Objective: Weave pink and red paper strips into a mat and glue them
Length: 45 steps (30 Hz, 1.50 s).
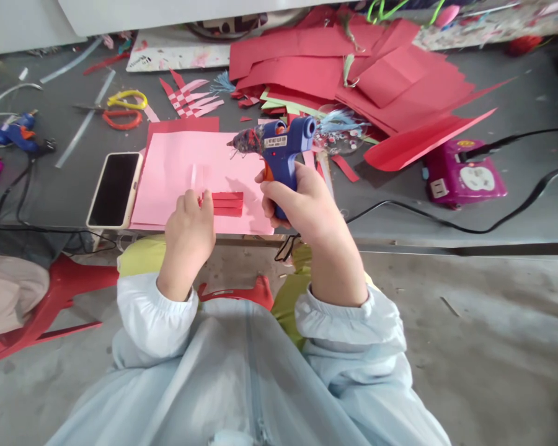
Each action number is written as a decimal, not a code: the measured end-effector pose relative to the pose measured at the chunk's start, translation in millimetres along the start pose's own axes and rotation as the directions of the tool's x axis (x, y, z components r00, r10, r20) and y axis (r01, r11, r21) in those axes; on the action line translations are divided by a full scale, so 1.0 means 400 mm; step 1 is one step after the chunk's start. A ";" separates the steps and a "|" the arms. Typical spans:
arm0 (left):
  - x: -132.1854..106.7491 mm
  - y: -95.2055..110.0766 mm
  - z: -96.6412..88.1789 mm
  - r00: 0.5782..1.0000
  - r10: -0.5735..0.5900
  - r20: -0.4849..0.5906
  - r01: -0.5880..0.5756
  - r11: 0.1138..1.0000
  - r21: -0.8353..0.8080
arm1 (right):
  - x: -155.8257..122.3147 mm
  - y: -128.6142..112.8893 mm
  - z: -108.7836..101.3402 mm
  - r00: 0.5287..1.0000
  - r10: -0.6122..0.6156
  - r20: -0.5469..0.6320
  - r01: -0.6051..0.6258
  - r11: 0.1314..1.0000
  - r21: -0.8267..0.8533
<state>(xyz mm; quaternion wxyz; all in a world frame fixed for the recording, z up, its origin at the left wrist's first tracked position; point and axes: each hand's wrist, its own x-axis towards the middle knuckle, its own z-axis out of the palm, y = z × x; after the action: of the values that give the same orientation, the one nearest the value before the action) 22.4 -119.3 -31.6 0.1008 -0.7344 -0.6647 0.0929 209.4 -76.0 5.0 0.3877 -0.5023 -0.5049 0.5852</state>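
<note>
My right hand (300,198) is wrapped around the handle of a blue hot glue gun (286,152), fingers by its orange trigger. The gun's dark, grimy nozzle points left above a pink sheet of paper (167,167). My left hand (190,223) is closed, its fingertips at the left end of the red paper strips (227,204), which lie on the pink sheet near the table's front edge. My fingers cover that end of the strips. A narrow pale strip (194,176) lies just beyond my left fingertips.
A phone (114,189) and scissors (123,110) lie left; another glue gun (16,131) is farther left. Red paper sheets (297,74) are heaped at the back, near woven paper strips (188,96). A purple power socket (465,173) with a black cord stands right.
</note>
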 end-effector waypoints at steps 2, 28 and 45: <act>0.005 0.006 -0.001 0.999 -0.022 0.024 0.022 1.000 -0.008 | -0.001 0.000 -0.002 1.000 -0.004 -0.004 0.004 1.000 -0.001; -0.001 0.015 -0.032 0.994 0.003 0.109 -0.004 1.000 0.011 | -0.006 -0.004 -0.004 0.999 -0.034 -0.003 0.034 0.999 0.032; -0.008 0.047 -0.049 0.994 0.027 0.103 -0.031 0.999 0.038 | -0.004 -0.005 -0.009 0.998 -0.060 -0.004 0.060 0.997 0.052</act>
<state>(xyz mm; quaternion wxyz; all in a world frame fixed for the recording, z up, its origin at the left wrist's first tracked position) 45.3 -124.8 -17.8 0.0796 -0.7363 -0.6562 0.1448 212.9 -76.5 7.4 0.4186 -0.4773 -0.5041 0.5855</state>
